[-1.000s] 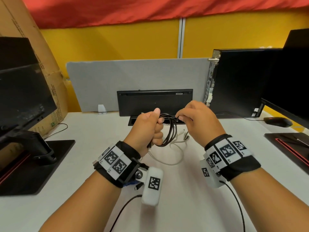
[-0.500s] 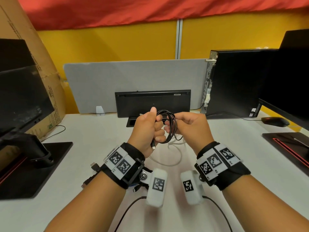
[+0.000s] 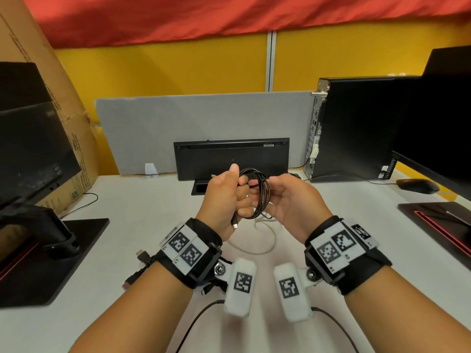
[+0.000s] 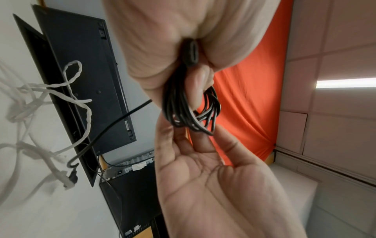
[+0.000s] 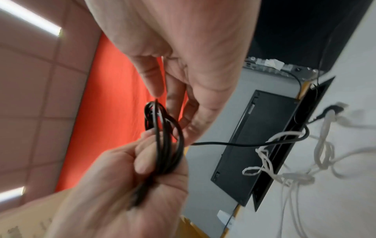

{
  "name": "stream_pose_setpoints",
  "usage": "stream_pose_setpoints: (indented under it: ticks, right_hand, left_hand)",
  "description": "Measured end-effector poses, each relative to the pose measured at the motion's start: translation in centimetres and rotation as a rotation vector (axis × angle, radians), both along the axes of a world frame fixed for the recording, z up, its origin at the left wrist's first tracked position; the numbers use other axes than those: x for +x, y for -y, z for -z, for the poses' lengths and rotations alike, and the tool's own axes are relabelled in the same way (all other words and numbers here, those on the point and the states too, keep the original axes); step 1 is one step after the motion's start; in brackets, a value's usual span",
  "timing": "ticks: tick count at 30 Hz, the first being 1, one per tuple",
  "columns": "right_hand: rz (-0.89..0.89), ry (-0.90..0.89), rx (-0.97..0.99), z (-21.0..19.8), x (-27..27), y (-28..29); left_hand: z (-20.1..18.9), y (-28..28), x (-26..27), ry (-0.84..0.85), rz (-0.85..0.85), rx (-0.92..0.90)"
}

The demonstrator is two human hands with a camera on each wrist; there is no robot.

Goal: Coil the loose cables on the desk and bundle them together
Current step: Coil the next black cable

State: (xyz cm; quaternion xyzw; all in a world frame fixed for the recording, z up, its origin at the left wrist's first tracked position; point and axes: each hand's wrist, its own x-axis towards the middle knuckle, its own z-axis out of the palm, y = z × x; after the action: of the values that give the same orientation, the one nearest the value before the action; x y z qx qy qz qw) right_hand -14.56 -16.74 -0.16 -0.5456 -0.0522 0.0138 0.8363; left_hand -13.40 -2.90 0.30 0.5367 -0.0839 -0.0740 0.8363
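1. Head view: left hand (image 3: 226, 197) is clenched round one side of the black cable coil (image 3: 257, 194), held in the air above the desk (image 3: 127, 225), between the two hands. The coil's plane stands roughly upright, edge-on to the camera. One plug end (image 3: 235, 222) hangs out below the left fist. Right hand (image 3: 293, 202) sits just to the right of the coil, palm turned inward, fingers relaxed and reaching to the coil's far side; it is the nearer hand to the free strand

2. Head view, counts: one black coil in hand; one white cable (image 3: 257, 240) lying loose on the desk beneath the hands, not yet coiled. Two dark plugs show by the left wrist; their cable is hidden

3. Left wrist view: left hand grips the black loops (image 4: 183, 106) in its fist. Right hand's fingers (image 4: 203, 141) are straight, tips touching the coil's lower edge. A single black strand (image 4: 114, 124) trails from the coil down to the desk

4. Right wrist view: the right fingers (image 5: 154, 80) are straight, tips at the coil's top, not curled round it. Black tail (image 5: 234, 144) runs off rightward toward the desk, so the next wrap, I judge, takes up this tail. White cables (image 5: 295, 161) lie tangled there; exact number unclear
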Motion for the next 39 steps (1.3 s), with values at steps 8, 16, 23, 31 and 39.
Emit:
stream_pose_setpoints:
  ticks: [8,16,23,31,39]
  right_hand:
    - [0.144,0.065,-0.292,0.0,0.0,-0.6]
    - [0.087,-0.015,-0.132,-0.9,-0.5,-0.6]
    - [0.033,0.025,-0.273,-1.5,-0.8,-1.1]
    - [0.216,0.019,-0.992,-2.9,-1.1,-0.9]
    - [0.127,-0.153,-0.276,-4.0,-1.6,-0.7]
  left_hand:
    - [0.5,-0.2,1.1,0.072,0.013,0.1]
    - [1.8,-0.8,2.5,0.128,0.054,0.266]
    - [0.9,-0.5,2.1,0.182,-0.018,0.327]
    - [-0.1,-0.3,2.4,0.228,-0.211,0.429]
    - [-0.6,-1.1,3.8,0.333,-0.31,0.574]
